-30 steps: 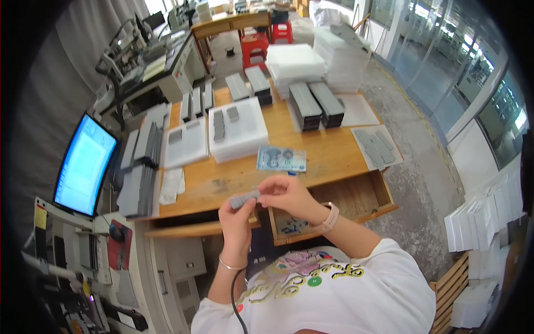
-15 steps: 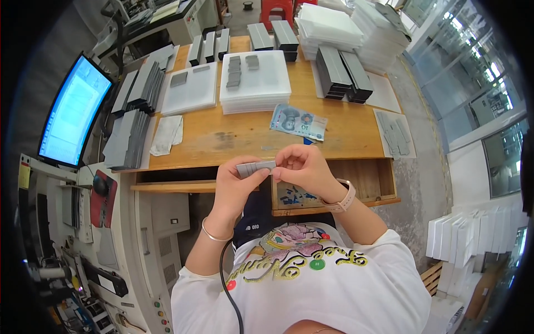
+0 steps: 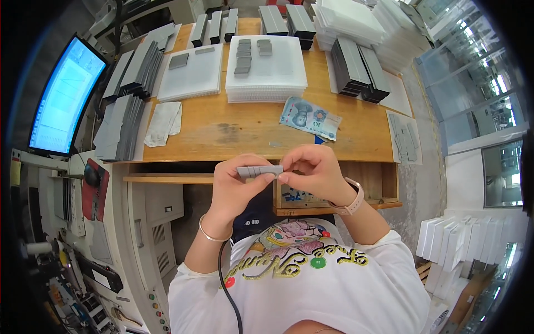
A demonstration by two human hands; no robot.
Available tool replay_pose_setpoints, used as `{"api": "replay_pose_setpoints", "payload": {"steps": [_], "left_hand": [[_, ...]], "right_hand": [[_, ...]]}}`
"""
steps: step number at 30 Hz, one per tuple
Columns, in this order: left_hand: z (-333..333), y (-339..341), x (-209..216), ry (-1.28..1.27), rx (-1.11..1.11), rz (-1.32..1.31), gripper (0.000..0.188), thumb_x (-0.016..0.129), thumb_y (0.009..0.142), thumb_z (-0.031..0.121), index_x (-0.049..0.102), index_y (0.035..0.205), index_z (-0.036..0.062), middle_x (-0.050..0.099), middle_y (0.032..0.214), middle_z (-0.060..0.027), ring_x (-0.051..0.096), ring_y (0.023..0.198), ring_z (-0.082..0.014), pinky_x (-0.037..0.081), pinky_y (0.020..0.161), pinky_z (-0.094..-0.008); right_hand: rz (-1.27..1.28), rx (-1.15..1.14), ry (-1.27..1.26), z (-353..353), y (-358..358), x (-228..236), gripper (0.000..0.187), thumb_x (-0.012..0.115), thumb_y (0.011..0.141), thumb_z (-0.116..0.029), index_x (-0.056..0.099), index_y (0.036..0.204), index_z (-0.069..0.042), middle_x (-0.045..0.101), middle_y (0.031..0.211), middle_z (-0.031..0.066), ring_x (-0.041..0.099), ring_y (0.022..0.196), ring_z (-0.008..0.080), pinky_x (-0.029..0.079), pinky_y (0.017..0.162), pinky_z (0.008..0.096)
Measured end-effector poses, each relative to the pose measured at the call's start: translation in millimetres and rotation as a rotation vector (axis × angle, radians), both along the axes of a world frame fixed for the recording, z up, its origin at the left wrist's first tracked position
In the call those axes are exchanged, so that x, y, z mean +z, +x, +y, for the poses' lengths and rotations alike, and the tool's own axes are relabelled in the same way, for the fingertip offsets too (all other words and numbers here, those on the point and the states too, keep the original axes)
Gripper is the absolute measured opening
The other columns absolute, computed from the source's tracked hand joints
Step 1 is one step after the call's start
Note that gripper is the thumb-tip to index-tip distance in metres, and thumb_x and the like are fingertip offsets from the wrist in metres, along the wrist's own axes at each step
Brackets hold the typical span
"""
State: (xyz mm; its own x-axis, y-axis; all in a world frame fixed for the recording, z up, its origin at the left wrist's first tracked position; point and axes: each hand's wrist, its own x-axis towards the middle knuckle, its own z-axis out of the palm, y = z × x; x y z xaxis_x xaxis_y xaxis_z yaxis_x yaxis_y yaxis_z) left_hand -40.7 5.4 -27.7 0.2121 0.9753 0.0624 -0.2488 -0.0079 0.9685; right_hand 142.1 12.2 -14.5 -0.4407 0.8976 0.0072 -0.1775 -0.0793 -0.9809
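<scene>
In front of the table's near edge, my left hand (image 3: 233,186) is closed round a small stack of flat grey strips (image 3: 257,171), its thumb pressed along the lower side. The strips lie slightly fanned, with thin lines between them. My right hand (image 3: 314,172) pinches the right end of the same stack between thumb and forefinger, the other fingers curled in. Below the right hand, an open wooden drawer (image 3: 384,188) holds small blue scraps (image 3: 297,195). A blue banknote (image 3: 310,117) lies on the wooden table (image 3: 222,131) beyond my hands.
White sheet stacks (image 3: 267,78) stand at the table's middle, small grey pieces (image 3: 243,55) on top. Long grey bars (image 3: 139,72) are piled at left, with more bars (image 3: 350,64) at right. A folded white cloth (image 3: 164,123) lies left, near a lit monitor (image 3: 67,94).
The whole view has shifted, so the table's things appear higher in the picture. Both hands keep hold of the grey strips, with little visible change in grip.
</scene>
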Motion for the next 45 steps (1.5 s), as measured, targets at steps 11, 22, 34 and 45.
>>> {"api": "replay_pose_setpoints", "payload": {"steps": [11, 22, 34, 45], "left_hand": [[11.7, -10.6, -0.6, 0.377, -0.112, 0.021, 0.019, 0.064, 0.063, -0.011, 0.063, 0.078, 0.0005, 0.061, 0.075, -0.0071, 0.054, 0.066, -0.0137, 0.041, 0.058, -0.0241], [8.9, -4.4, -15.7, -0.019, 0.197, 0.053, 0.016, 0.066, 0.069, -0.007, 0.064, 0.084, -0.0015, 0.061, 0.076, -0.0057, 0.056, 0.067, -0.0092, 0.045, 0.06, -0.0187], [12.5, -1.4, -15.7, 0.21, 0.174, 0.231, 0.021, 0.063, 0.069, -0.01, 0.065, 0.088, -0.001, 0.06, 0.077, -0.0069, 0.057, 0.066, -0.0102, 0.045, 0.054, -0.0191], [10.6, -2.7, -24.1, -0.012, 0.142, 0.144, 0.019, 0.063, 0.07, -0.009, 0.063, 0.088, -0.003, 0.059, 0.081, -0.0058, 0.056, 0.074, -0.0104, 0.045, 0.066, -0.0205]], "right_hand": [[-0.036, 0.047, 0.357, 7.7, -4.4, 0.8, 0.015, 0.065, 0.069, 0.005, 0.059, 0.082, 0.002, 0.06, 0.08, 0.0072, 0.058, 0.071, 0.0123, 0.048, 0.062, 0.023], [-0.195, -0.074, 0.227, 19.6, -9.4, -8.2, 0.013, 0.066, 0.071, 0.004, 0.063, 0.083, 0.002, 0.061, 0.08, 0.0077, 0.06, 0.071, 0.0113, 0.049, 0.061, 0.0216], [-0.26, -0.224, 0.175, 16.8, -16.4, -16.2, 0.012, 0.064, 0.072, 0.003, 0.063, 0.085, 0.002, 0.062, 0.081, 0.0085, 0.062, 0.072, 0.0129, 0.051, 0.063, 0.0229], [-0.146, -0.193, 0.081, 13.8, -19.2, -24.0, 0.013, 0.064, 0.074, 0.002, 0.059, 0.086, 0.004, 0.059, 0.081, 0.0047, 0.058, 0.072, 0.009, 0.048, 0.063, 0.0199]]}}
